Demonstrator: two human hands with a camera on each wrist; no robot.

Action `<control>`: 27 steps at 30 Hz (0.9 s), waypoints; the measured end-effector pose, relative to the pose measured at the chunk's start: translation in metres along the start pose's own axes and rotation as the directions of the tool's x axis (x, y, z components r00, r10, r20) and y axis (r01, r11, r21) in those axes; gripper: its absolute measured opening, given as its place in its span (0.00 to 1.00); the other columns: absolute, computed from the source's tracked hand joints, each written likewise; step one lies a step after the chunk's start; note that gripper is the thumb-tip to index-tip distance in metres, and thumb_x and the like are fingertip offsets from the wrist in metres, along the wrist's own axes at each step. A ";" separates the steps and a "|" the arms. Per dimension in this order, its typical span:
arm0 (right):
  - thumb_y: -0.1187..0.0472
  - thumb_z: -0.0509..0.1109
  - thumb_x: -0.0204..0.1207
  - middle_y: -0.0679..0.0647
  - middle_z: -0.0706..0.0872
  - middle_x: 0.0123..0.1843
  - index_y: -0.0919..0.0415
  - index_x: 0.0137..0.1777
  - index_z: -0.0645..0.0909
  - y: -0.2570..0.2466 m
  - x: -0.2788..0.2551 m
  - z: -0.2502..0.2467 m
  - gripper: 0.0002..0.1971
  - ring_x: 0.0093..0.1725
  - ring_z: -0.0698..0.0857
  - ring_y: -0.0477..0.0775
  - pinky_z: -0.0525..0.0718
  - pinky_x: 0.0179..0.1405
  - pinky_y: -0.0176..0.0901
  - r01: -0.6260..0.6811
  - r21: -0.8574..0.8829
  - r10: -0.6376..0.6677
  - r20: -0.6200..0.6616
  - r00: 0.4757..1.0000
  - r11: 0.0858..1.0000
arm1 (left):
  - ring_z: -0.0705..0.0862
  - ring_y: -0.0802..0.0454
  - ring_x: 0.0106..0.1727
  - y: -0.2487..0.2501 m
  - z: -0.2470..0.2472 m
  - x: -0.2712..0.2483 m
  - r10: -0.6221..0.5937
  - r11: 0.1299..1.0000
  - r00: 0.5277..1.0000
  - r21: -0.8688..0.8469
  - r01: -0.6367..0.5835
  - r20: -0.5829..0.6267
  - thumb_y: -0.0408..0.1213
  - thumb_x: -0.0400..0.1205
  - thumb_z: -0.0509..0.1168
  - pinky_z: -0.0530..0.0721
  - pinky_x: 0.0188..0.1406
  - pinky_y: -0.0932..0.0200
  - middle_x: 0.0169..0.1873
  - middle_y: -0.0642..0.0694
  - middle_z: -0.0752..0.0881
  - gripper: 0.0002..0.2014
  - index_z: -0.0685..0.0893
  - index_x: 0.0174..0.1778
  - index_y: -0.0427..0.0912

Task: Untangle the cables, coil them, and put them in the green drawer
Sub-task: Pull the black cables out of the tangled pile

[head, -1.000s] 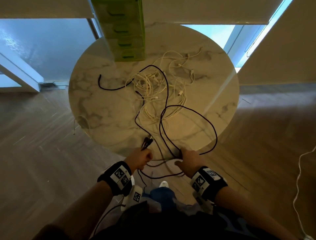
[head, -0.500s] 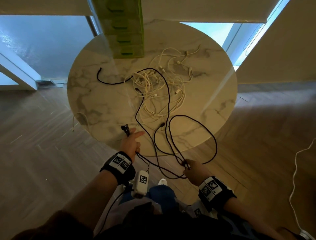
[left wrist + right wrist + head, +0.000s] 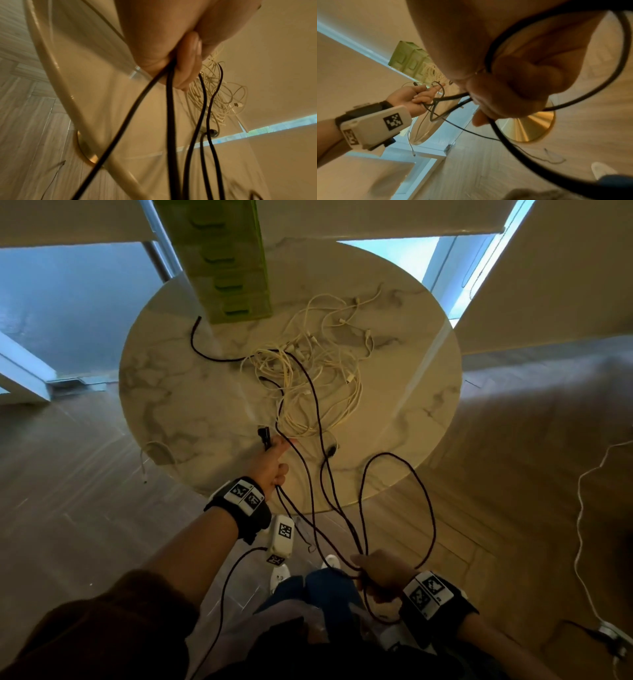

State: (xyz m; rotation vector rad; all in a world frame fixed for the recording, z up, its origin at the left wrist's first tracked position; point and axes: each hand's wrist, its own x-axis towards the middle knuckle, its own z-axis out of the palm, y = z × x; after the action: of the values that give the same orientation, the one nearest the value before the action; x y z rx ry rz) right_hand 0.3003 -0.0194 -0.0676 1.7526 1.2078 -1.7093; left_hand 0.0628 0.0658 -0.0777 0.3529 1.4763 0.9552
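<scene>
Now I am in the untangling step, and I work on the black cable (image 3: 317, 392) first. My left hand (image 3: 270, 463) is over the near edge of the round marble bench (image 3: 178, 392); its lower fingers (image 3: 187, 70) are curled around strands of the black cable, and two dark plugs (image 3: 264, 436) stick out just past the thumb, while the index finger points forward. My right hand (image 3: 383, 575) is pulled back toward my body, off the bench and above the floor, and it is closed as a fist on several loops of the same black cable, as the right wrist view shows with the cable passing between the curled fingers (image 3: 513, 86). Between the two hands the black strands hang in long loops over the bench edge. The far part of the black cable runs through the pile of white cables (image 3: 318, 385) in the middle of the bench and ends close to the green drawer unit (image 3: 222, 258), which stands at the far side; I cannot tell if any drawer is open. I judge that the task is at an early stage: nothing is coiled and nothing is stored. The next move, I think, needs a slow pull to free the black cable from the white pile, because a quick pull could drag the white cables with it or tighten a knot.
</scene>
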 end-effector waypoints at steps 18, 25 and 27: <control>0.55 0.59 0.82 0.63 0.86 0.52 0.65 0.51 0.82 -0.108 -0.007 -0.003 0.15 0.53 0.83 0.63 0.73 0.44 0.42 0.277 -0.421 -0.475 -0.498 0.725 0.864 | 0.58 0.61 0.14 0.004 -0.025 0.003 0.066 0.936 0.991 0.337 -0.103 0.119 0.54 0.87 0.49 0.55 0.11 0.67 0.20 0.50 0.60 0.17 0.81 0.58 0.55; 0.57 0.62 0.80 0.65 0.83 0.57 0.68 0.55 0.79 -0.170 0.039 -0.033 0.14 0.56 0.82 0.67 0.75 0.46 0.46 0.277 -0.338 -0.428 -0.554 0.714 0.899 | 0.59 0.61 0.12 -0.008 -0.026 0.000 0.065 0.894 0.995 0.438 -0.094 0.080 0.55 0.87 0.48 0.57 0.12 0.68 0.12 0.56 0.62 0.17 0.78 0.61 0.57; 0.62 0.60 0.79 0.66 0.83 0.59 0.67 0.55 0.79 -0.171 0.044 -0.034 0.11 0.56 0.81 0.67 0.73 0.44 0.44 0.262 -0.375 -0.437 -0.528 0.728 0.889 | 0.60 0.61 0.11 -0.006 -0.023 0.000 0.089 0.879 0.992 0.461 -0.120 0.088 0.53 0.87 0.48 0.59 0.12 0.68 0.11 0.55 0.64 0.17 0.79 0.63 0.55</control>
State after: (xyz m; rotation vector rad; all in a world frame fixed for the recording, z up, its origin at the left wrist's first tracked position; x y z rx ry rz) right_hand 0.1793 0.1132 -0.0571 2.0470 2.0670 -1.0659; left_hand 0.0439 0.0540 -0.0847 0.8145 1.6332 0.6533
